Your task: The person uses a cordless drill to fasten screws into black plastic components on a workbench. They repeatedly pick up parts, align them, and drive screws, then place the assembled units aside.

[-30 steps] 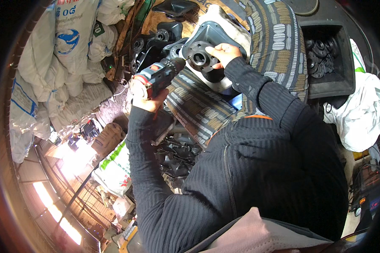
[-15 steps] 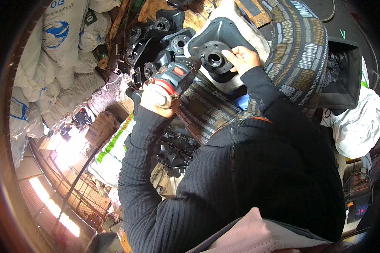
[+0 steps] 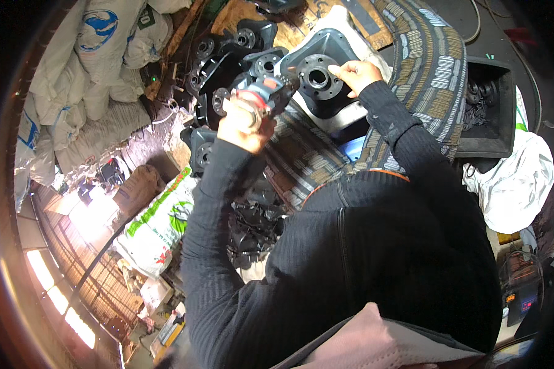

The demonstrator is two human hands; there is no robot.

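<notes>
**Flanged casting under the grinder tip**

Flanged metal casting (image 3: 319, 77), dark grey with a round bolt-circle face and a central bore, propped in the upper centre of the frame on a striped woven mat (image 3: 425, 80). Steadied at its right rim by the right hand (image 3: 356, 74), fingers curled over the edge and gripping the flange. Tilted face-up toward the camera, bore pointing roughly out of the picture.

Left hand (image 3: 245, 120) clenched around the body of a handheld power tool (image 3: 271, 92), black with a red band. Tool's long axis running from lower left to upper right, nose aimed at the casting's left rim. Nose and rim very close, perhaps touching; contact itself not clear enough to call.

Key relation: casting lying up and to the right of the left fingers, directly in line with the tool's axis, so only a short push along that axis needed to meet the flange. Right hand nearer the casting, already on it; left hand just beside and below.

More black castings of the same kind (image 3: 228, 58) heaped to the upper left. White sacks (image 3: 98, 55) stacked at far left, a black plastic crate (image 3: 483, 111) at right.
</notes>
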